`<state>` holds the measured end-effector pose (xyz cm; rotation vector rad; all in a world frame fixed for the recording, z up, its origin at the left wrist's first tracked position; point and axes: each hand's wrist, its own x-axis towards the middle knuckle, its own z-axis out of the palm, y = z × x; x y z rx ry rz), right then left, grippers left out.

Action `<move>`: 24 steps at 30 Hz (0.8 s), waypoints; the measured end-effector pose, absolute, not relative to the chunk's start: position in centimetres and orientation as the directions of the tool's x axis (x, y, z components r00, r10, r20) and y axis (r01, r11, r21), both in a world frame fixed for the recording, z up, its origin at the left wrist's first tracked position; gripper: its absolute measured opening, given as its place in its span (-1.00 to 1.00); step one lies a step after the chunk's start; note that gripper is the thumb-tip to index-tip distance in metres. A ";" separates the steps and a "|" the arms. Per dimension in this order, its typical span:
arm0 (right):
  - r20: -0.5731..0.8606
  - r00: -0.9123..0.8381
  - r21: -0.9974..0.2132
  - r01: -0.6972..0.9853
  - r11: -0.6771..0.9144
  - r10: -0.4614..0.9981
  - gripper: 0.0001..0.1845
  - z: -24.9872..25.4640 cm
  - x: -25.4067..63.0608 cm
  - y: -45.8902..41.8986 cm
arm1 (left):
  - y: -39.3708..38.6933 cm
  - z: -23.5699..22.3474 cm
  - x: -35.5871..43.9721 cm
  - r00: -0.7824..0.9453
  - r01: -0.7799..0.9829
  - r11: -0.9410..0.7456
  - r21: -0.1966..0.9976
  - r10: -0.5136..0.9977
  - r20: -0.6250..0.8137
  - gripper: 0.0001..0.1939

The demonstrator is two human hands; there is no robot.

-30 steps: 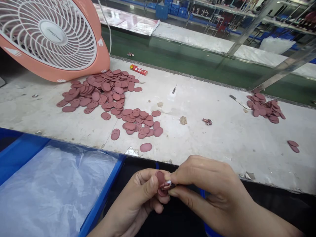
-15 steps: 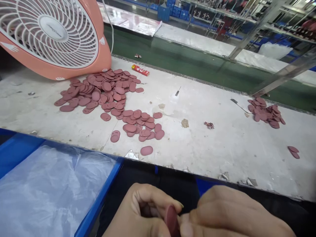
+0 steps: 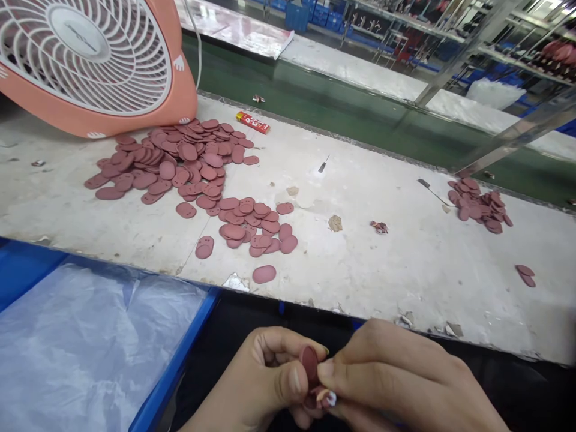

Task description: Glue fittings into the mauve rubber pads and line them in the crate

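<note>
At the bottom of the head view, my left hand (image 3: 252, 381) pinches a maroon oval disc (image 3: 308, 362) between thumb and fingers, the disc standing on edge. My right hand (image 3: 400, 375) meets it from the other side, its thumb and fingertips closed at the disc's edge. Just below the disc, a small maroon, tan and white piece (image 3: 325, 398) shows between the two hands; which hand grips it I cannot tell. Beyond them on the white table (image 3: 396, 270) lies a large pile of similar oval discs (image 3: 189, 153), and a single disc (image 3: 264, 274) near the edge.
An orange fan (image 3: 121, 120) stands at the back left. A smaller disc pile (image 3: 479, 204) lies right, and a red-yellow box (image 3: 252, 122) near the green belt (image 3: 333, 102). A blue bin (image 3: 204, 306) with a plastic liner (image 3: 99, 342) sits lower left. A metal post (image 3: 508, 138) slants at right.
Both hands have risen slightly, and the small multicoloured piece below the disc has come into sight. On the green belt a small piece has shifted right. The view has moved a little.
</note>
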<state>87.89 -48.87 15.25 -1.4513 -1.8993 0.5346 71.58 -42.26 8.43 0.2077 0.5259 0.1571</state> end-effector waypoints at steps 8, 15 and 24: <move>0.204 -0.121 -0.718 0.656 0.233 0.971 -0.81 15.2 88.0 -49.0 | -42.2 8.6 71.8 0.810 -0.104 0.968 0.230 0.216 -0.545 -0.65; 0.198 -0.109 -0.743 0.631 0.222 0.974 -0.78 15.1 87.9 -48.9 | -42.4 8.5 72.0 0.818 -0.120 0.958 0.261 0.245 -0.520 -0.65; 0.247 -0.106 -0.724 0.641 0.256 0.963 -0.82 15.2 87.4 -49.1 | -42.2 9.4 71.5 0.847 -0.095 0.958 0.271 0.221 -0.483 -0.68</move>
